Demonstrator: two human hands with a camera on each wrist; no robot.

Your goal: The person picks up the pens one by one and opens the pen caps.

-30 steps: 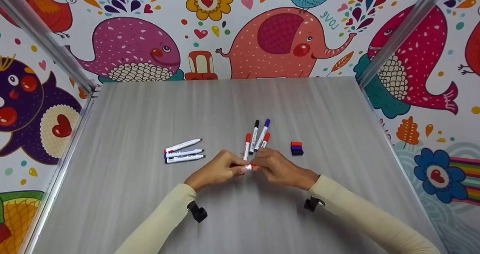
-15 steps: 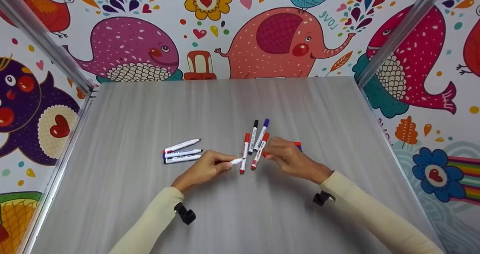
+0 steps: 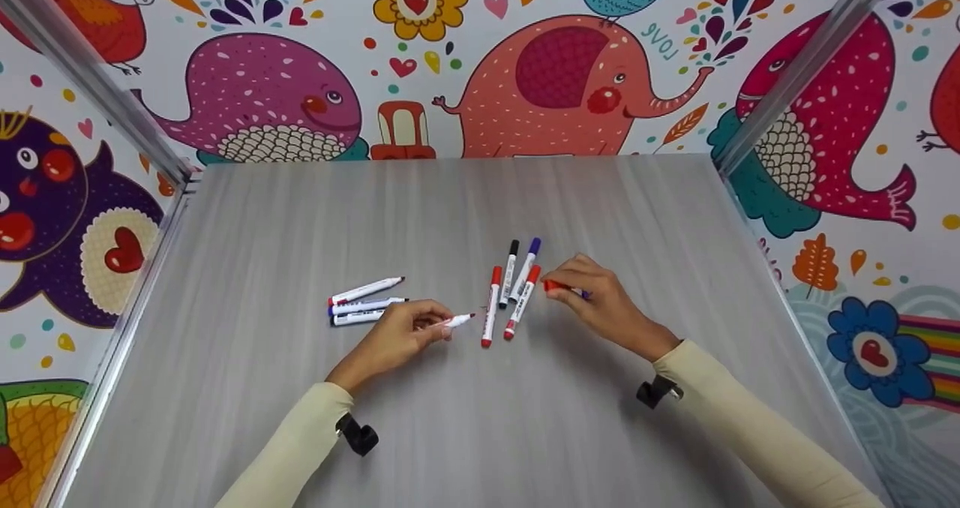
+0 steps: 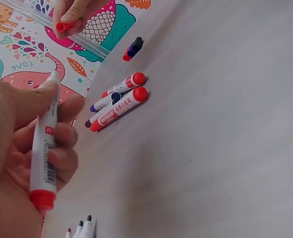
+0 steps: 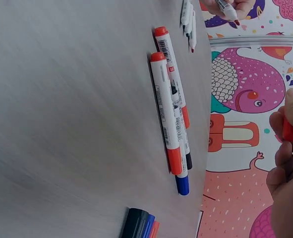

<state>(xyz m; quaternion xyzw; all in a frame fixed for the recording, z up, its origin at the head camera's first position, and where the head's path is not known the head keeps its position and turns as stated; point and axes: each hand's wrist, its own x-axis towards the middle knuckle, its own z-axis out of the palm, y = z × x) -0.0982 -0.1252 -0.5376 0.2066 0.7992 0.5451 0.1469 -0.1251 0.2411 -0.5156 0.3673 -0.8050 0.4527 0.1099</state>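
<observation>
My left hand (image 3: 394, 339) holds a white marker (image 3: 459, 320) without its cap, red nib toward the right. In the left wrist view this marker's red end plug (image 4: 42, 199) shows below the fingers. Off to the right, my right hand (image 3: 604, 302) pinches a red marker cap (image 3: 551, 286), apart from the marker. Between the hands lie capped markers: a red one (image 3: 491, 307), another red one (image 3: 523, 303), a black one (image 3: 509, 274) and a blue one (image 3: 533, 249). Three loose caps (image 4: 133, 48) lie side by side, mostly hidden by my right hand in the head view.
Left of my left hand, three uncapped markers (image 3: 366, 290) lie close together, partly covered by that hand. All rest on a grey table (image 3: 450, 215). Patterned walls (image 3: 285, 95) and metal posts (image 3: 810, 73) border it at the back and sides.
At first both hands met at the marker. The red cap has come off; my right hand has moved right with it, while my left hand has drawn left with the bare-nibbed marker.
</observation>
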